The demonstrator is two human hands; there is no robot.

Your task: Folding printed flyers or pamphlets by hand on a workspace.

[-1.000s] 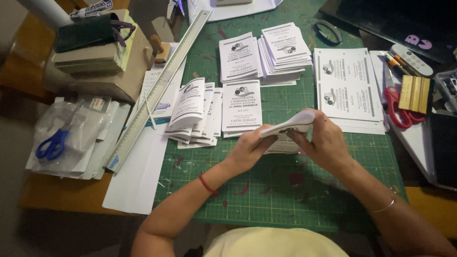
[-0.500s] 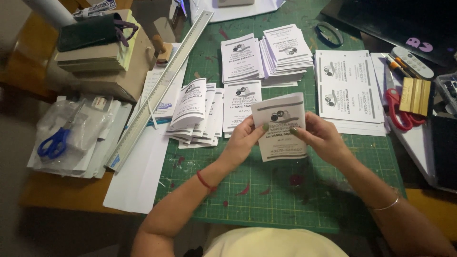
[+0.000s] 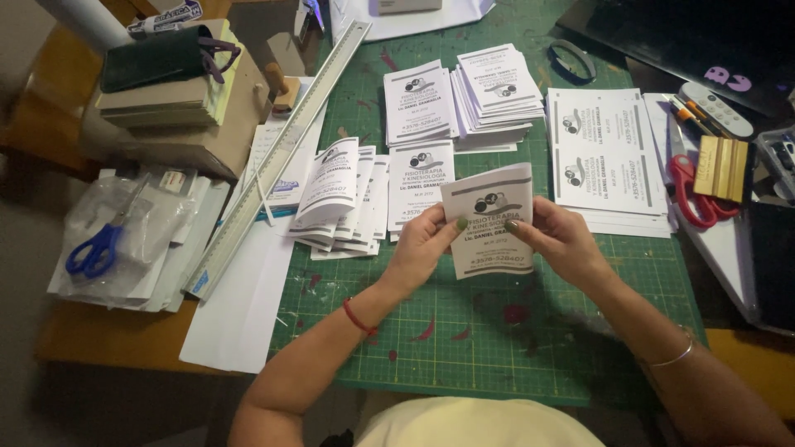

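I see the printed leaflet (image 3: pixel 490 220), curled flat and edge-on a second ago, now upright and face-up between my left hand (image 3: pixel 424 248) and right hand (image 3: pixel 563 242).

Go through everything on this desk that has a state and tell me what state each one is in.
left hand: gripping the leaflet's left edge
right hand: gripping its right edge
leaflet: held upright above the cutting mat
blue scissors: shut, lying on plastic bags
red scissors: lying flat, blades hidden
metal ruler: lying diagonally
leaflet stack: fanned, uneven
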